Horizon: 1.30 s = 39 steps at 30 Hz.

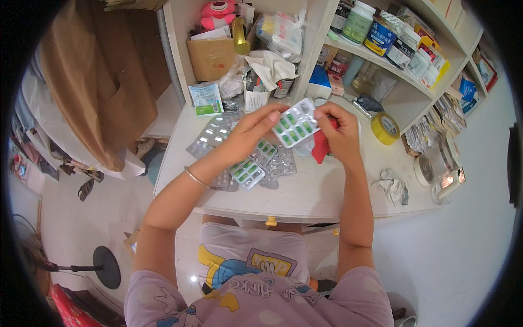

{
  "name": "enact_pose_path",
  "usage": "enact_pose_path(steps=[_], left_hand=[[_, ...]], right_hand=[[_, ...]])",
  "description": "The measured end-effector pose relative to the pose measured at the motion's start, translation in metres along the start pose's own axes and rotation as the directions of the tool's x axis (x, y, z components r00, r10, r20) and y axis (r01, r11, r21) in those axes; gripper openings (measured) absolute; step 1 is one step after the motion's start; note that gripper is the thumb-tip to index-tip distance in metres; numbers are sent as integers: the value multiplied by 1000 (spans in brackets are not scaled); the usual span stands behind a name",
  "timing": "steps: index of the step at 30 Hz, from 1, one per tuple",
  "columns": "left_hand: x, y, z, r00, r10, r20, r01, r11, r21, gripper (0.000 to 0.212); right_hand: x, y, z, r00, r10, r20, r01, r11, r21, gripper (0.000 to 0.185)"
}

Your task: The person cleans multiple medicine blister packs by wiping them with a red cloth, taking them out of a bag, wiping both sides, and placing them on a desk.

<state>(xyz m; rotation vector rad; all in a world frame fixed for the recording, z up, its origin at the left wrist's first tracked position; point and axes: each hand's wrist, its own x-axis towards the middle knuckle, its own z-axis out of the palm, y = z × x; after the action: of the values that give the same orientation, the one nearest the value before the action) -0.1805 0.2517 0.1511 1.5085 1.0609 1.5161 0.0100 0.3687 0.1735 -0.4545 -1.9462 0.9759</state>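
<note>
Between my two hands I hold up a blister pack of green capsules [295,124], tilted above the white desk. Its upper right pockets look emptied. My left hand [258,122] grips its left edge, and my right hand [340,126] pinches the right edge. A red piece of material [320,146] shows beside my right palm; whether the hand touches it I cannot tell. Below my left hand lie more capsule packs, one with green capsules [246,173] on top. Around them spread several silver blister packs [282,161], many of their pockets looking empty.
A yellow tape roll [385,128], a crumpled tissue [391,187] and a glass jar [439,159] stand or lie to the right. Behind the hands are a cardboard box [211,58], a blue-green packet [206,99] and shelves [392,57] with bottles. A yellow-knobbed drawer [271,221] faces my lap.
</note>
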Motion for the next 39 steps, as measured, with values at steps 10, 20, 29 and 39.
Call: enact_pose_path(steps=[10,20,29,39], left_hand=[[-6,-10,12,963,-259,74,259,817,-516,39],[-3,-11,2,992,-122,-34,86,844,-530,37],[-4,-14,5,982,-165,-92,106,887,-449,39],[1,-17,-6,988,-132,-79,94,924,-372,42]], right_hand=[[-17,-15,45,842,-529,-106,477,822,-312,18],[-3,-16,46,757,-641,127,585,579,-568,26],[-12,-11,53,674,-694,253,676,440,-592,27],[-10,-20,37,811,-578,90,551,704,-449,25]])
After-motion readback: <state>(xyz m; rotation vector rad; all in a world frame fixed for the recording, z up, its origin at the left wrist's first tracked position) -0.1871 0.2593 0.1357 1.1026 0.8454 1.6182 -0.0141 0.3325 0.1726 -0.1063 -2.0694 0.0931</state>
